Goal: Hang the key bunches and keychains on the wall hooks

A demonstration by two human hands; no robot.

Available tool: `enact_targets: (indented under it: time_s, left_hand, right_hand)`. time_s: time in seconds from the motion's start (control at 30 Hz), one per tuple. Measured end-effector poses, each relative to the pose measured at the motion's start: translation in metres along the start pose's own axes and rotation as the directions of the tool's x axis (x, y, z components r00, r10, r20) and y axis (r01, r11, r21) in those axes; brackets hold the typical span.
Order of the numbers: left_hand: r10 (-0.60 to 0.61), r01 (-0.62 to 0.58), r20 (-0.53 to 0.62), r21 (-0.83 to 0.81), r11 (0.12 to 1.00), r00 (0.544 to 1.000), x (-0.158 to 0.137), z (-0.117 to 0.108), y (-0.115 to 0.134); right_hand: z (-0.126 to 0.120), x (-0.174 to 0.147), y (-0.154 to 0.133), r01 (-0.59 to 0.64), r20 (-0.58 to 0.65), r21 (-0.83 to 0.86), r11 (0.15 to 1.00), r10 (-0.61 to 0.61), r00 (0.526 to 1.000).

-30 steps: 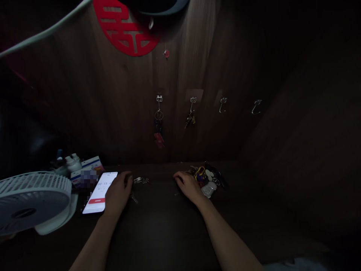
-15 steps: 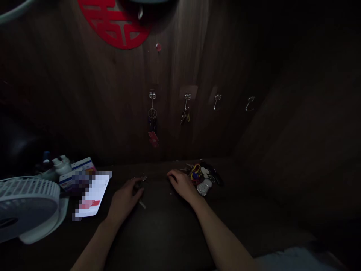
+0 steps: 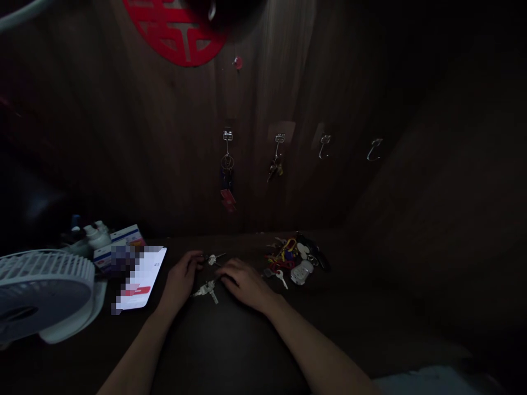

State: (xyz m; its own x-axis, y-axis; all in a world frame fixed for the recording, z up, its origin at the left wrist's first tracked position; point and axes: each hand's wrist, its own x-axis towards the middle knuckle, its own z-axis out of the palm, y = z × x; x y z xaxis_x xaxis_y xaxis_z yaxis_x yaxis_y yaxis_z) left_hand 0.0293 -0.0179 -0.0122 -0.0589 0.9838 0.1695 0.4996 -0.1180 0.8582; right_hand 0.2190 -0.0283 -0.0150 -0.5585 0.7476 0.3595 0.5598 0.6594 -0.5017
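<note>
small silvery keys [image 3: 209, 287], fanned out

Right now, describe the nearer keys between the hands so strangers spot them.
Right of the lit phone is the left hand, then the right hand. Two bunches lie between. Behind are the farther keys; yours, the nearer keys, have one jutting toward the picture's bottom.

Silver is shown by the small notched metal keys [image 3: 209, 287] on the dark brown wooden worktop [image 3: 242, 351]; yellow, red and blue are mixed in the tangled key bunch [image 3: 287, 251], pale silver is seen on the rounded tag [image 3: 302, 272]; the dark brown wooden panel [image 3: 181, 137] is streaked with lighter vertical grain and set off by a red round openwork cutout [image 3: 173, 15]; the white phone screen [image 3: 151, 274] is marked by a red bar [image 3: 142, 290]
</note>
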Motion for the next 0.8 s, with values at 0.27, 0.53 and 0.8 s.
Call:
enact_targets:
  time_s: [0.27, 0.53, 0.8]
  left_hand:
    - [0.036, -0.041, 0.073, 0.063, 0.997, 0.997, 0.0, 0.002, -0.006]
    - [0.107, -0.119, 0.151, 0.078, 0.99, 0.983, -0.005, 0.002, 0.002]
    - [0.174, -0.15, 0.247, -0.112, 0.982, 0.953, -0.012, 0.011, 0.012]
  right_hand:
    - [0.017, 0.005, -0.017, -0.008, 0.059, -0.089, 0.996, 0.013, 0.998]
    - [0.019, 0.005, -0.011, -0.05, 0.01, -0.071, 0.996, 0.05, 0.999]
    - [0.009, 0.013, -0.003, -0.291, -0.129, 0.508, 0.811, 0.406, 0.905]
